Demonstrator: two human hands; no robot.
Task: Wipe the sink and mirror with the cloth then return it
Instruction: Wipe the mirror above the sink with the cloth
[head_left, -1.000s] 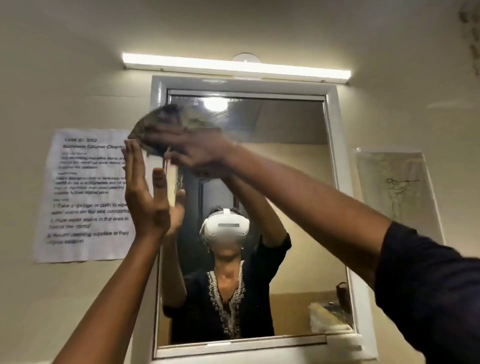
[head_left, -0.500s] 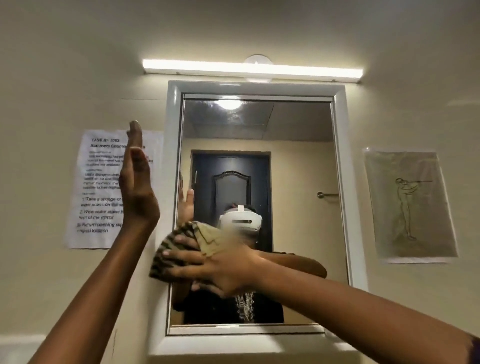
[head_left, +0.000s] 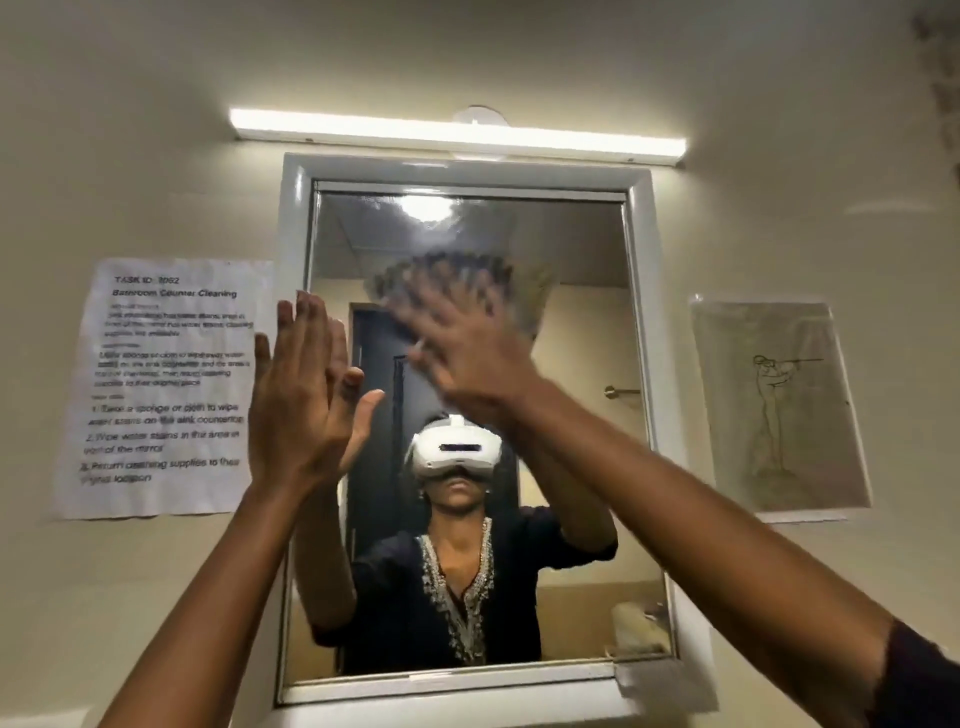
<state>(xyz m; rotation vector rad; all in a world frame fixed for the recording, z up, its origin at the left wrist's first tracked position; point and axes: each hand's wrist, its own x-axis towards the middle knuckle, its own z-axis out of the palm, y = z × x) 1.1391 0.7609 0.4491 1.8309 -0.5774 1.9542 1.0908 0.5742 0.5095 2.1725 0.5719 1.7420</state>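
A white-framed mirror (head_left: 639, 364) hangs on the wall straight ahead. My right hand (head_left: 467, 353) presses a striped brown cloth (head_left: 524, 291) flat against the upper middle of the glass; hand and cloth are blurred by motion. My left hand (head_left: 301, 400) is raised at the mirror's left edge, palm flat, fingers straight and apart, holding nothing. The mirror reflects a person in a white headset and dark top. The sink is out of view.
A strip light (head_left: 457, 132) glows above the mirror. A printed task sheet (head_left: 161, 389) is taped to the wall on the left, a line drawing (head_left: 779, 405) on the right. A cloth-like object (head_left: 665, 680) lies on the frame's lower right corner.
My right hand swept the cloth from the mirror's upper left down to the lower left, and has now come back up to the upper middle. My left hand stayed raised by the left frame.
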